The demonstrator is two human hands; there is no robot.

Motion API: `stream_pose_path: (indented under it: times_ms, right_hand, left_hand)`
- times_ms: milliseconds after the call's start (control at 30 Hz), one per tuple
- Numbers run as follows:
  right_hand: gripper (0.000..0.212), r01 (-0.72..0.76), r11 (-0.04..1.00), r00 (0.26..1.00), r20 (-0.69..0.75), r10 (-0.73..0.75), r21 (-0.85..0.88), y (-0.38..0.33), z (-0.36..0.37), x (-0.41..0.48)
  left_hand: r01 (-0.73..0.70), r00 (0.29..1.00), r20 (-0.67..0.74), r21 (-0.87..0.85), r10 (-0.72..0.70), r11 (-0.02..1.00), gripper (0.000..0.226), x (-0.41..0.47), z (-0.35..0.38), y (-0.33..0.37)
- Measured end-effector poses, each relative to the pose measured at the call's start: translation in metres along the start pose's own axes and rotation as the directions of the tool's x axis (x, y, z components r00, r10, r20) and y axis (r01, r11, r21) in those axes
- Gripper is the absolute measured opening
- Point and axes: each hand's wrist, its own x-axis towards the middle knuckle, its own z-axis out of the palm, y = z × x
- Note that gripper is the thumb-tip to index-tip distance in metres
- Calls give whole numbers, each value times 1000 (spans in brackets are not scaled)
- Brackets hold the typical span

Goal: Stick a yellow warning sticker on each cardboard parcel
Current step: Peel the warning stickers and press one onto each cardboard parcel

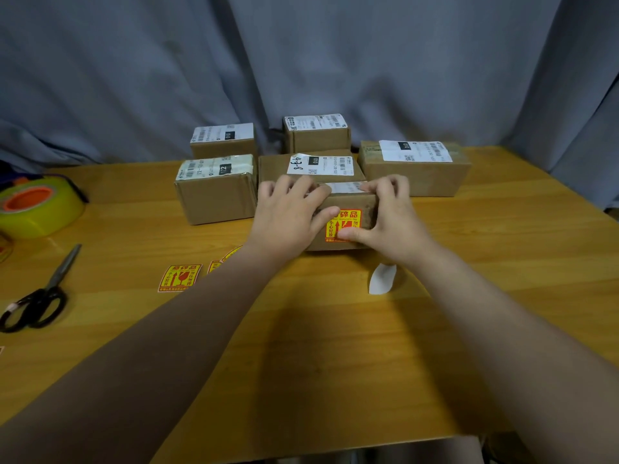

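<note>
My left hand [288, 212] and right hand [385, 216] both clasp the cardboard parcel [367, 209] between them, thumbs pressing the yellow warning sticker [345, 222] on its near face; uneven pressure could leave a wrinkle or a lifted corner.

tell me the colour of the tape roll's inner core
Orange core, inside a yellow tape roll; head view, far left.
</note>
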Motion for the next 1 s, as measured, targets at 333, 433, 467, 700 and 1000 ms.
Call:
stream_pose_path:
  times_ms: [333,433,467,700,1000]
  right_hand:
    - [44,-61,994,998,5,61,88,2,14,-20]
    - [40,-102,980,994,51,95,171,0,17,-21]
    - [38,-108,975,994,54,100,192,-1,16,-21]
    - [28,-114,890,936,-252,246,442,-1,-17,-27]
    - [47,-367,915,855,-326,403,171,64,-65,-39]
  left_hand:
    - [232,972,115,-362,-204,903,38,-29,-2,-32]
    - [381,923,242,-478,-298,792,43,-37,-9,-35]
    - [393,918,259,-491,-300,777,44,-38,-11,-32]
    - [308,945,108,-607,-309,732,41,-25,-22,9]
    - [333,934,333,-664,-134,670,39,47,33,89]
